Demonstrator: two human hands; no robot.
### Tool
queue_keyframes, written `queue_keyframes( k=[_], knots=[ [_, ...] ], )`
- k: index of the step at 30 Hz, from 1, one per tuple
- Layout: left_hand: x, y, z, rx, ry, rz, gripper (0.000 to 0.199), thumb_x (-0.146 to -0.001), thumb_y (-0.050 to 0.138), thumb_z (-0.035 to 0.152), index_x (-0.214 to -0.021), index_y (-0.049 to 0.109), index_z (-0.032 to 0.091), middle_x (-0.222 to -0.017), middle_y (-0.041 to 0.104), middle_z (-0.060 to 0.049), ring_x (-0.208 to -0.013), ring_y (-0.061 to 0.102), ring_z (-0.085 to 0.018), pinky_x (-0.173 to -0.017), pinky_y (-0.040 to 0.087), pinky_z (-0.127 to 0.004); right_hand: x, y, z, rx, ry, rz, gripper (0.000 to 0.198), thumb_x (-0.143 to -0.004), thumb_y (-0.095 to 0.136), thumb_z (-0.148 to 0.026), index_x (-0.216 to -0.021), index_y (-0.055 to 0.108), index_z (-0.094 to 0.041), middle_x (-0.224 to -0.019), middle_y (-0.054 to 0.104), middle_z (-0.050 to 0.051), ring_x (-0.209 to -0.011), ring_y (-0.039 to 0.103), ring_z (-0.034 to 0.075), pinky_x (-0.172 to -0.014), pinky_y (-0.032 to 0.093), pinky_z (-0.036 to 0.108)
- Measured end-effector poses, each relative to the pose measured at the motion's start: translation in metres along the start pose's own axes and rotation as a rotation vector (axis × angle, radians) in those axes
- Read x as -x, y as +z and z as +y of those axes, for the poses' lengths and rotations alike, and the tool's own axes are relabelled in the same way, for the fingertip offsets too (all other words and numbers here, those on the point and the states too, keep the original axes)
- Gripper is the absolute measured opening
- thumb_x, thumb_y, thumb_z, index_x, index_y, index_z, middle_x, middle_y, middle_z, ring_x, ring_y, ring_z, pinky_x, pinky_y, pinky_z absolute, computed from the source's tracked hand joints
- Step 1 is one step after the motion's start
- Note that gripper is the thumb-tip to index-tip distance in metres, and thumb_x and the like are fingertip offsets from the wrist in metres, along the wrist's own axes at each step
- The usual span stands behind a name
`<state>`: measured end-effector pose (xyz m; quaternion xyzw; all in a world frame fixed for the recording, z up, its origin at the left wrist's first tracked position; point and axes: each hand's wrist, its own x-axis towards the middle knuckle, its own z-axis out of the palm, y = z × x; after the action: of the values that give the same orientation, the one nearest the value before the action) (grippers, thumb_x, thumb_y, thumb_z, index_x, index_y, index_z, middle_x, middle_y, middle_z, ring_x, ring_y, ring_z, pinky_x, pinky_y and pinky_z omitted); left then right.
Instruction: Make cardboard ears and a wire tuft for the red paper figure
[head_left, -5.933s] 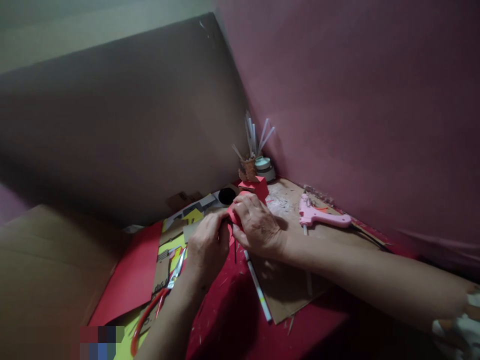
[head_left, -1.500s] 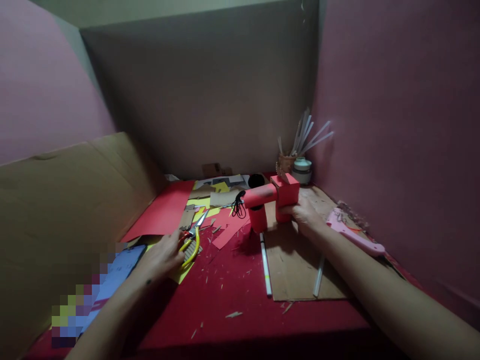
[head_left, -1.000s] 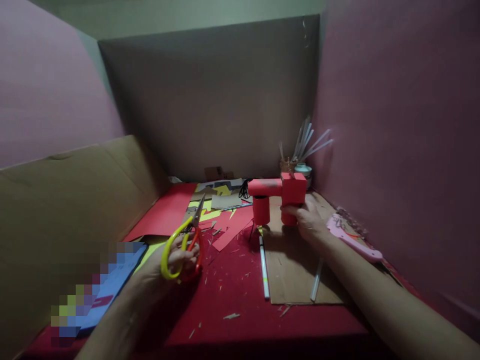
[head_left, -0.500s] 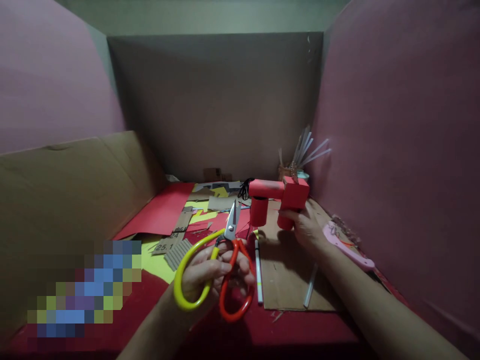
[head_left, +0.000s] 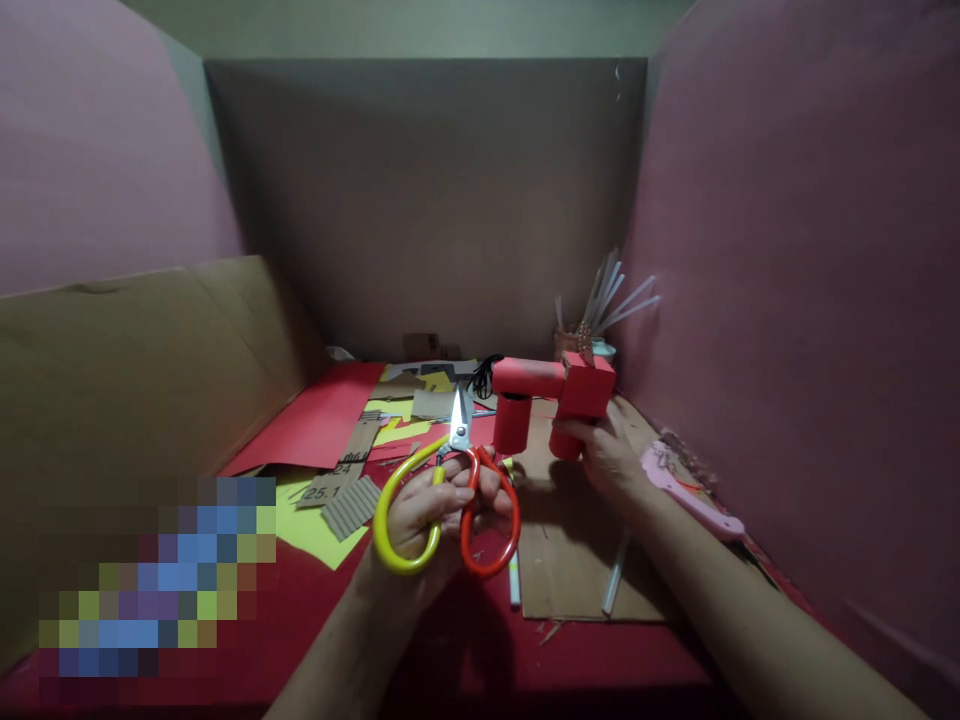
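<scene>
In my left hand (head_left: 427, 505) is a pair of scissors (head_left: 460, 432) with one yellow and one red handle loop. The blades point up and away from me, nearly closed. My right hand (head_left: 611, 455) grips a red paper-covered model (head_left: 529, 378) by its lower right part. That model joins a horizontal tube, a box at the right end and two upright cylinders below. Under it lies a flat cardboard sheet (head_left: 562, 560). The scissors are left of the model and apart from it.
Paper and cardboard scraps (head_left: 352, 505) cover the left middle of the red table, with a red sheet (head_left: 315, 415) behind. White sticks stand in a holder (head_left: 568, 345) at the back. A pink-handled tool (head_left: 697, 500) lies right. Cardboard (head_left: 150, 400) and pink walls (head_left: 810, 250) enclose the sides.
My left hand has moved slightly up and right with the scissors, which now stand more upright. The red model stays in my right hand, almost unmoved.
</scene>
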<state>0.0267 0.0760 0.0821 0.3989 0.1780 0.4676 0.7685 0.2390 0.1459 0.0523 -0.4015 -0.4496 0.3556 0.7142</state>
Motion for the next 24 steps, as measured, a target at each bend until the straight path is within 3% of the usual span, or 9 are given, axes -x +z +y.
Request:
queue_keyframes(
  k=[4,8,13,17,24],
  knots=[
    [-0.004,0.005,-0.005,0.106,0.037,0.050,0.004,-0.066,0.061,0.010,-0.068,0.060,0.013,-0.071,0.055,-0.004,-0.069,0.059,-0.014,-0.067,0.053,-0.023,-0.002,-0.001,0.005,-0.011,0.019,0.008,0.020,-0.057,0.067,-0.021,-0.074,0.056,-0.021,-0.065,0.055,-0.003,-0.056,0.046,0.013,-0.052,0.037,0.026],
    [-0.007,0.012,-0.011,0.186,0.069,0.077,0.008,-0.065,0.060,0.008,-0.067,0.055,0.014,-0.071,0.054,-0.003,-0.067,0.057,-0.012,-0.064,0.053,-0.023,-0.002,0.000,0.008,-0.021,0.038,0.011,0.018,-0.056,0.066,-0.023,-0.071,0.055,-0.020,-0.064,0.054,-0.001,-0.055,0.046,0.013,-0.050,0.038,0.026],
    [-0.008,0.018,-0.014,0.222,0.086,0.128,0.004,-0.069,0.057,0.010,-0.072,0.057,0.013,-0.075,0.056,-0.004,-0.068,0.058,-0.013,-0.073,0.055,-0.028,-0.002,0.002,0.008,-0.042,0.056,0.017,0.019,-0.055,0.065,-0.023,-0.070,0.054,-0.021,-0.062,0.054,-0.002,-0.054,0.047,0.013,-0.049,0.038,0.026],
    [-0.007,0.022,-0.014,0.295,0.095,0.183,0.009,-0.074,0.051,0.008,-0.075,0.059,0.011,-0.075,0.056,-0.005,-0.068,0.059,-0.011,-0.067,0.055,-0.021,-0.002,0.003,0.007,-0.068,0.071,0.003,0.016,-0.055,0.066,-0.021,-0.067,0.056,-0.021,-0.057,0.054,-0.003,-0.051,0.047,0.013,-0.050,0.038,0.027],
    [-0.011,0.020,-0.020,0.361,0.214,0.161,0.012,-0.083,0.048,0.011,-0.076,0.057,0.016,-0.080,0.055,-0.004,-0.074,0.058,-0.009,-0.079,0.052,-0.017,-0.001,0.001,0.008,-0.110,0.072,-0.006,0.013,-0.056,0.068,-0.018,-0.063,0.057,-0.020,-0.057,0.053,-0.003,-0.050,0.045,0.011,-0.049,0.036,0.026]
  ],
)
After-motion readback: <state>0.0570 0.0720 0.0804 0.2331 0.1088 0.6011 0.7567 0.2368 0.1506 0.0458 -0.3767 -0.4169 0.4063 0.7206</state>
